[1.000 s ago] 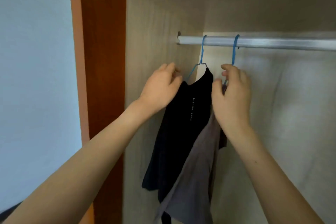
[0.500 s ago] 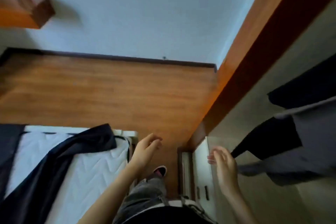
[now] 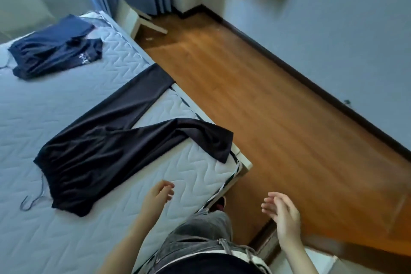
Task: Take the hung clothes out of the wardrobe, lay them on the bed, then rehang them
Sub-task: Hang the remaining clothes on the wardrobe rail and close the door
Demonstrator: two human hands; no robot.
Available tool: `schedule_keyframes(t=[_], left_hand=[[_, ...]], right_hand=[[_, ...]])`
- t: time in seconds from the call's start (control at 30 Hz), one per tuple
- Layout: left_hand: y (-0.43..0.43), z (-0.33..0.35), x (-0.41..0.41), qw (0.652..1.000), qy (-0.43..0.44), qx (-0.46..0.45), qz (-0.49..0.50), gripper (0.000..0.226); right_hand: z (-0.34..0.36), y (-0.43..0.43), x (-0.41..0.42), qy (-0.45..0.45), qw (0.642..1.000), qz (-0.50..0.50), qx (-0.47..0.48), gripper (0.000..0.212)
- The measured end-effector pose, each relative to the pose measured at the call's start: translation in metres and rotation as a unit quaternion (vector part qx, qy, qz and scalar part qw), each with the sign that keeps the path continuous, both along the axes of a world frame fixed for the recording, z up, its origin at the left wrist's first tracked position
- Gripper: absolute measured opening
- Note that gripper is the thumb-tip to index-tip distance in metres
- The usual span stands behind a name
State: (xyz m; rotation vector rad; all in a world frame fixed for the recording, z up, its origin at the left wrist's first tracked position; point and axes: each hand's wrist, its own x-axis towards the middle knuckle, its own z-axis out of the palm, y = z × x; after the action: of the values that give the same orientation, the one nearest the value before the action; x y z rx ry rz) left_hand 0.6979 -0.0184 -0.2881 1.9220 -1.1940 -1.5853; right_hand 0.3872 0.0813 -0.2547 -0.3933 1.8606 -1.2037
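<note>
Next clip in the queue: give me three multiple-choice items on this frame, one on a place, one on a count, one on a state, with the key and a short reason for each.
1. Where do the black trousers lie?
A. On the floor
B. On the bed, one leg end over the mattress edge
C. Over a chair

2. How many dark garments lie on the bed?
A. Two
B. Four
C. None

3. What are the hands doing?
A. Both grip a hanger
B. One holds a garment
C. Both are open and hold nothing

Key:
1 B, the trousers spread across the mattress and a leg end hangs past its corner.
2 A, only the trousers and the navy shorts near the far end lie there.
3 C, the left hand and right hand show spread fingers with nothing in them; a thin wire hanger lies untouched beside the trousers' waistband.
</note>
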Motion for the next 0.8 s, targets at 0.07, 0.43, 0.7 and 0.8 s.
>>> schedule_keyframes(t=[0.07, 0.43, 0.7, 0.8], left_hand=[[-0.01, -0.006, -0.002, 0.999, -0.002, 0.003, 0.033, 0.02], [-0.147, 0.011, -0.09, 0.996, 0.056, -0.009, 0.07, 0.022], [-0.243, 0.013, -0.173, 0.989, 0.051, -0.045, 0.134, 0.022], [-0.273, 0.0, -0.214, 0.98, 0.038, -0.03, 0.195, 0.022]], right_hand=[[0.0, -0.042, -0.009, 0.012, 0.999, 0.048, 0.001, 0.023], [-0.002, -0.172, -0.104, 0.037, 0.994, 0.097, 0.025, 0.023], [-0.028, -0.276, -0.207, -0.005, 0.987, 0.136, 0.08, 0.023], [-0.047, -0.339, -0.251, -0.016, 0.975, 0.192, 0.114, 0.022]])
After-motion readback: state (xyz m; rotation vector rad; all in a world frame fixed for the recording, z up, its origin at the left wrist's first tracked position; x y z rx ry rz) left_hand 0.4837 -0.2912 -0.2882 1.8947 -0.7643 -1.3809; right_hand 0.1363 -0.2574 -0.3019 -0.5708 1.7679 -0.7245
